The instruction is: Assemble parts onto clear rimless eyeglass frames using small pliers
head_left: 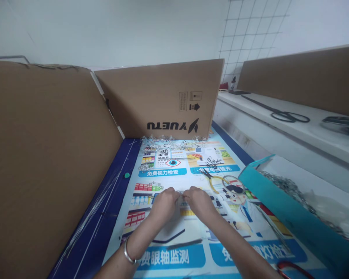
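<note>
My left hand (166,202) and my right hand (200,200) meet over the printed sheet (194,228), fingertips pinched close together. Between them is something small and pale that I cannot make out. A silver bangle (128,252) circles my left wrist. Just beyond my right hand lie pliers with yellow handles (213,185), beside a pale ring (234,176). Several dark wire loops (213,162) rest farther back. Clear bead-like pieces (163,141) are heaped along the far edge, with a smaller group (154,185) near my left hand.
Cardboard panels (35,155) (128,100) wall off the left and back. At right, a teal box (279,201) contains metal loops and clear plastic. Scissors (287,115) lie on the white ledge (256,104). Thin wires (90,221) stretch along the left, near a green round piece (126,175).
</note>
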`<act>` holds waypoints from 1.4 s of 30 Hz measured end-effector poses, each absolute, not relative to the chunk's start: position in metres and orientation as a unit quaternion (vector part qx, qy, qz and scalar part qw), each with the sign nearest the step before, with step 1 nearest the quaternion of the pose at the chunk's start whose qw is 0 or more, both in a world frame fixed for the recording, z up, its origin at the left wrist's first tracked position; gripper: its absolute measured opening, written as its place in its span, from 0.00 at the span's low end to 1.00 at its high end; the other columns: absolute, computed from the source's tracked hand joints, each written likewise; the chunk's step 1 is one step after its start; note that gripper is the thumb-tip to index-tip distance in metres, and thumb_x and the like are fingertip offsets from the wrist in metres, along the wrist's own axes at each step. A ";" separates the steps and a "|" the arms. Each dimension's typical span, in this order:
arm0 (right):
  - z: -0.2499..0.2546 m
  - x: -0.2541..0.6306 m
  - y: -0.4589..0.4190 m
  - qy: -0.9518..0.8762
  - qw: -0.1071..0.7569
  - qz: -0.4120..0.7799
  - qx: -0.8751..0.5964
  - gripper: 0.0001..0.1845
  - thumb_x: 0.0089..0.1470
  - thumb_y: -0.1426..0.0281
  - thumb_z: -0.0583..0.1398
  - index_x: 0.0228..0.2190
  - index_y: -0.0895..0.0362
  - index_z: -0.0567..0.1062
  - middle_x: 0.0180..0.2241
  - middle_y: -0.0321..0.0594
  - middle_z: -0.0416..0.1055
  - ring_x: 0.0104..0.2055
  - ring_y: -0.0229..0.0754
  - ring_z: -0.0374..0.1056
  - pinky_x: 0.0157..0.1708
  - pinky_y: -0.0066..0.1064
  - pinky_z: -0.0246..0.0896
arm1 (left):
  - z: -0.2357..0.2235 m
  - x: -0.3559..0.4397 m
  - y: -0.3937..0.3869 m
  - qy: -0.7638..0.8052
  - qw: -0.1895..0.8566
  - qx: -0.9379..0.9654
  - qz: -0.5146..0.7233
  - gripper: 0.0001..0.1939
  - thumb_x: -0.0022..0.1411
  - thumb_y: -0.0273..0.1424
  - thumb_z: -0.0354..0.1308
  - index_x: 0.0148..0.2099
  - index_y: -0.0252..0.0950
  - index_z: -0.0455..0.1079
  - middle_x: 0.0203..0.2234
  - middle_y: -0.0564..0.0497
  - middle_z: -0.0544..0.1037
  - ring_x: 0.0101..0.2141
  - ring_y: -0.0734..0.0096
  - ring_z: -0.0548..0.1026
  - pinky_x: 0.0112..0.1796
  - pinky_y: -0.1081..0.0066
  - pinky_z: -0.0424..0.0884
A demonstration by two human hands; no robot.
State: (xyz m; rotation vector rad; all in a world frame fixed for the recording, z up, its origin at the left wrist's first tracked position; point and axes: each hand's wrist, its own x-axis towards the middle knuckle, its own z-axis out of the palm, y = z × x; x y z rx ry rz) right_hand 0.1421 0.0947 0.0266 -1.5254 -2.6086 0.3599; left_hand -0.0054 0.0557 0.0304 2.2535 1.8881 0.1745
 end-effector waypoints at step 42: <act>-0.016 0.136 0.106 -0.705 0.318 0.363 -0.520 0.10 0.45 0.64 0.56 0.23 0.55 0.75 0.21 0.33 0.70 0.26 0.36 0.64 0.27 0.25 0.54 | -0.001 -0.018 0.077 0.625 0.440 0.543 0.347 0.05 0.46 0.31 0.55 0.27 0.35 0.67 0.16 0.56 0.69 0.17 0.77 0.67 0.21 0.77 0.63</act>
